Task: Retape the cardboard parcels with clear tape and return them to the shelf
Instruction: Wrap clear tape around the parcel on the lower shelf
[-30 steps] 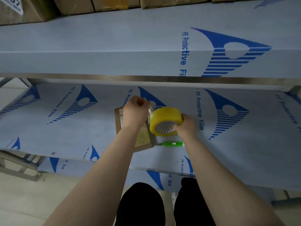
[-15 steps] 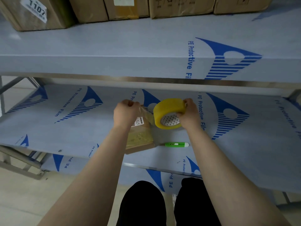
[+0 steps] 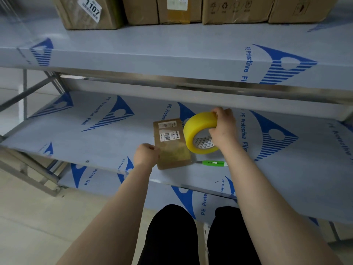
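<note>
on the middle shelf (image 3: 91,142), near its front edge, a parcel (image 3: 172,131) lies flat with its labels up. the right grip (image 3: 223,127) is curled round the rim of the tape (image 3: 198,127) and holds the roll tilted at the parcel's right edge, seemingly just above it. the left grip (image 3: 146,154) is closed tight at the parcel's left edge and looks to pinch the free end of a strip (image 3: 172,151) drawn across the near half of the box. the strip shows only as a yellowish sheen, so it is hard to tell whether it already sticks to the cardboard. a green cutter (image 3: 214,163) lies on the shelf just beside the parcel's near right corner. more boxes (image 3: 141,10) stand on the shelf above.

the step in hand seems to be laying a band of tape across this parcel. the next move probably calls for keeping the strip taut while lowering it, so it lands without creases. the end would then fold over the left edge and be pressed flat. after that one grip has to come free for the cutter, to sever the strip at the right edge. the parcel is not yet ready to be put away.
</note>
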